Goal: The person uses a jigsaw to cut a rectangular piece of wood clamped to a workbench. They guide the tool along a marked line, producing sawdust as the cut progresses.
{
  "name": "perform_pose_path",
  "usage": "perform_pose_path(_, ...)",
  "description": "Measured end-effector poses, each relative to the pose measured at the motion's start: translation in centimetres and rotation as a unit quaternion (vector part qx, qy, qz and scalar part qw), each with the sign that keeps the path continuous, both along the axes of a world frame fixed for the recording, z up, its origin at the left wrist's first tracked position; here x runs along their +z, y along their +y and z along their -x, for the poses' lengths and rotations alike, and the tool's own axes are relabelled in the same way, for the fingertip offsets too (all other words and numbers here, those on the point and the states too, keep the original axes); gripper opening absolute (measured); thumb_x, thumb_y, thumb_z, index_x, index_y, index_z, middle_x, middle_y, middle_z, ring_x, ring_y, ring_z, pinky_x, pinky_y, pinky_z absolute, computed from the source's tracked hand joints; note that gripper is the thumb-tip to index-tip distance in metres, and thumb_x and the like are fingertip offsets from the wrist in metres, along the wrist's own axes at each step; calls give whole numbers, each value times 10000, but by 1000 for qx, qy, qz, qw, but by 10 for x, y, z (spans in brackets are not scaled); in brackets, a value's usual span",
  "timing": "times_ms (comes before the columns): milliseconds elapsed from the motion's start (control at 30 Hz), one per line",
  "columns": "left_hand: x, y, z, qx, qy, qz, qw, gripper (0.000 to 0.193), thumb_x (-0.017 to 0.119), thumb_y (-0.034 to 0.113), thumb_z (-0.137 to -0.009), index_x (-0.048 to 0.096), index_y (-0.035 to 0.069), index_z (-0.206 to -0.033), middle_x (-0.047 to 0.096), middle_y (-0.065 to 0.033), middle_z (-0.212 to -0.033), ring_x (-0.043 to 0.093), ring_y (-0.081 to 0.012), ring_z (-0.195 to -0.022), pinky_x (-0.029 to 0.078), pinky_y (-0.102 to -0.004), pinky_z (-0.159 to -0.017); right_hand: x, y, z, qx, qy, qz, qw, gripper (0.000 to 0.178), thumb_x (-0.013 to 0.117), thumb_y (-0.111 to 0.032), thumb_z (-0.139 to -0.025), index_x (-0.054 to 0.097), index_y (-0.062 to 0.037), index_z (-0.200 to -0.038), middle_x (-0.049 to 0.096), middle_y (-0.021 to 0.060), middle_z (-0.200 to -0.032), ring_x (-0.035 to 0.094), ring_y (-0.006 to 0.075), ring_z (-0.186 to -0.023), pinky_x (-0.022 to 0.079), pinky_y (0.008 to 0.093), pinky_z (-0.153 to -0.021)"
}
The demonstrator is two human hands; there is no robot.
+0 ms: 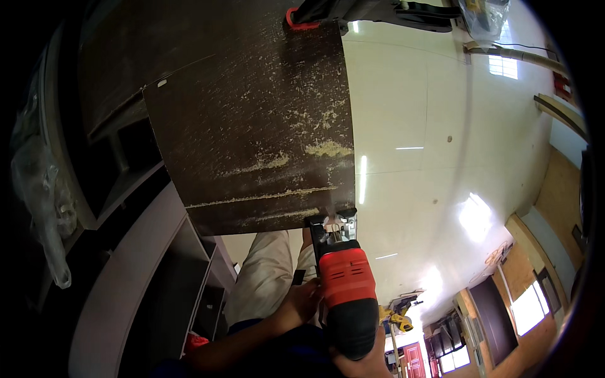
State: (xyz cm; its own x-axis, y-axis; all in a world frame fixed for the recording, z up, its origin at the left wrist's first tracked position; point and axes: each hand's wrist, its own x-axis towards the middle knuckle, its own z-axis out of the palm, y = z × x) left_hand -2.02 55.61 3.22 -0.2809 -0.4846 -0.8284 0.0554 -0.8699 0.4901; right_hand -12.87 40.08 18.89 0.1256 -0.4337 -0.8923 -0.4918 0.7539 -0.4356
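A red and black jigsaw (346, 277) sits at the near right corner of a dark brown board (246, 132), its metal shoe against the board's edge. My right hand (365, 360) is closed round the back of the jigsaw, its fingers mostly hidden under the tool. My left hand (301, 305) is curled against the jigsaw's left side, with the fingertips partly out of sight. Pale sawdust (328, 148) is scattered over the board, and a light line (265, 197) runs across it close to the near edge. The blade cannot be made out clearly.
A black clamp (416, 16) with a red pad (301, 20) grips the board's far edge. Dark shelving (183, 283) and a clear plastic bag (44, 201) stand at the left. Pale shiny floor lies right of the board; a yellow tool (401, 321) rests at the lower right.
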Motion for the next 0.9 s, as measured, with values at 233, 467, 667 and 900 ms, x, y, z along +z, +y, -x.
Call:
perform_pose_path(233,-10,9,4,-71,-62,94,991,619,373,601,-1045,597,75,-1281,714,-248,-1001,692,-464,-961,559,-502,-814,-2,5,3,-24,-3,-2,1000,214,767,-125,-686,727,-15,-865,712,114,-742,702,223,-677,567,368,-659)
perform_pose_path(467,-6,12,3,-45,-59,63,995,493,451,483,-1063,598,66,-1281,715,-251,-978,707,-445,-930,568,-483,-782,0,-3,-1,-24,-6,-22,999,189,767,-132,-685,721,-12,-825,698,113,-702,693,215,-645,562,369,-639)
perform_pose_path(667,-5,11,2,-49,-66,52,995,450,472,449,-1062,603,76,-1277,719,-246,-950,721,-420,-915,571,-469,-759,-1,-5,-1,-13,-11,-7,1000,191,763,-141,-691,721,-11,-824,698,123,-699,692,214,-639,560,368,-636)
perform_pose_path(900,-3,6,1,-38,-63,67,995,548,419,535,-1060,605,60,-1259,718,-249,-962,711,-433,-927,568,-482,-761,-3,1,1,-2,-16,5,1000,209,754,-134,-697,727,-16,-868,707,125,-722,699,231,-654,565,376,-651)
